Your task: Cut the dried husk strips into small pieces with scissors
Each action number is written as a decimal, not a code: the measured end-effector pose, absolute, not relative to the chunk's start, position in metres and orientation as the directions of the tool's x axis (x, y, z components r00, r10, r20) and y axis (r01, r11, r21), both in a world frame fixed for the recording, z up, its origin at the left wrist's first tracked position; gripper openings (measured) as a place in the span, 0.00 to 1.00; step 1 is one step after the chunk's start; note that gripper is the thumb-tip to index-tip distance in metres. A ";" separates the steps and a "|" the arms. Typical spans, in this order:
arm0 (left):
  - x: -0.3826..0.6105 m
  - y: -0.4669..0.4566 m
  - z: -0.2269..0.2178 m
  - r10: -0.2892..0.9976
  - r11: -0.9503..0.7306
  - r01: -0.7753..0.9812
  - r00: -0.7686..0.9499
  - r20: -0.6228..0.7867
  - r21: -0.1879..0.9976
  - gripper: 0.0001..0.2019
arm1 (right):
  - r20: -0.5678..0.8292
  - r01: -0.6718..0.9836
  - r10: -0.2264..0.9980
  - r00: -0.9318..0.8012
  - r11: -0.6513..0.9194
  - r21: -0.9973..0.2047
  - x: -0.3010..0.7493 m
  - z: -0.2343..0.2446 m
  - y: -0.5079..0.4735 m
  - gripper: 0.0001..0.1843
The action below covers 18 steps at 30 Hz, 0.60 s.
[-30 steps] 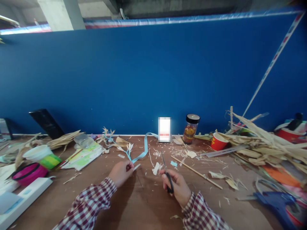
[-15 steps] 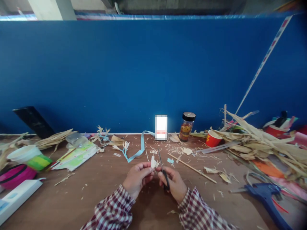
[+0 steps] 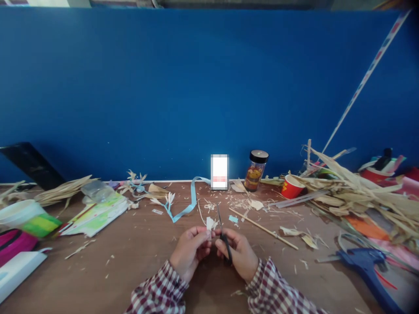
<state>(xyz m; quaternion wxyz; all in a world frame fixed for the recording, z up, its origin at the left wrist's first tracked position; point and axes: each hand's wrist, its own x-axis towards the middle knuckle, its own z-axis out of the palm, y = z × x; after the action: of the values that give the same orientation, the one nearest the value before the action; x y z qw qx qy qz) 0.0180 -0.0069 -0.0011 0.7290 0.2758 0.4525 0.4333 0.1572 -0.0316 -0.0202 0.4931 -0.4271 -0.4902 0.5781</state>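
Note:
My left hand pinches a small pale strip of corn husk between thumb and fingers, its frayed end pointing up. My right hand is closed round a pair of scissors with black handles, the blades pointing up and away from me, beside the husk piece. The two hands almost meet at the fingertips. Beyond them, husk shavings lie scattered on the brown table. A light blue ribbon curves there, close to a small husk flower on a blue stem.
A thin wooden stick lies right of my hands. At the right are a blue glue gun, a pile of dried husks and a red paper cup. A lidded jar stands near the blue partition. A white power strip lies left.
The view has tipped down and shifted slightly. Both hands keep their grips on the husk and the scissors, and the husk strip stands slightly lower in the left fingers.

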 end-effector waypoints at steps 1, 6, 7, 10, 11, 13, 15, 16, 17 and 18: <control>0.018 -0.008 -0.001 0.886 0.464 -0.381 0.205 -0.417 0.799 0.06 | -0.011 -0.148 0.988 -0.153 -0.033 -0.988 0.157 -0.020 -0.032 0.18; 0.017 -0.009 -0.005 0.897 0.441 -0.392 0.215 -0.386 0.807 0.08 | -0.019 -0.136 0.990 -0.141 -0.039 -0.990 0.157 -0.017 -0.032 0.19; 0.016 -0.009 -0.006 0.891 0.452 -0.398 0.231 -0.390 0.798 0.09 | -0.022 -0.136 0.989 -0.144 -0.042 -0.990 0.157 -0.017 -0.032 0.19; 0.017 -0.010 -0.007 0.872 0.486 -0.432 0.293 -0.391 0.759 0.10 | -0.023 -0.162 0.987 -0.158 -0.049 -0.986 0.157 -0.019 -0.032 0.19; 0.017 -0.010 -0.007 0.868 0.492 -0.440 0.311 -0.387 0.751 0.09 | -0.024 -0.177 0.987 -0.159 -0.052 -0.983 0.157 -0.020 -0.032 0.18; 0.019 -0.011 -0.007 0.866 0.494 -0.444 0.334 -0.373 0.748 0.09 | -0.034 -0.206 0.988 -0.150 -0.065 -0.976 0.157 -0.021 -0.032 0.17; 0.021 -0.011 -0.007 0.863 0.497 -0.432 0.334 -0.379 0.752 0.09 | -0.049 -0.220 0.989 -0.143 -0.080 -0.972 0.158 -0.022 -0.031 0.17; 0.021 -0.011 -0.007 0.862 0.500 -0.422 0.326 -0.388 0.756 0.10 | -0.052 -0.225 0.989 -0.139 -0.083 -0.971 0.158 -0.022 -0.031 0.17; 0.022 -0.011 -0.008 0.861 0.503 -0.410 0.310 -0.402 0.761 0.10 | -0.052 -0.228 0.989 -0.137 -0.083 -0.970 0.158 -0.022 -0.030 0.16; 0.022 -0.011 -0.008 0.862 0.503 -0.394 0.289 -0.416 0.769 0.11 | -0.049 -0.231 0.989 -0.138 -0.080 -0.970 0.158 -0.021 -0.030 0.16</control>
<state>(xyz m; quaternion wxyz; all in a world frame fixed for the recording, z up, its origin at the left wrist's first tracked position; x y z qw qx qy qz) 0.0222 -0.0109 -0.0080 0.7544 0.2743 0.4271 0.4162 0.1584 -0.0299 -0.0211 0.5053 -0.4193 -0.4524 0.6035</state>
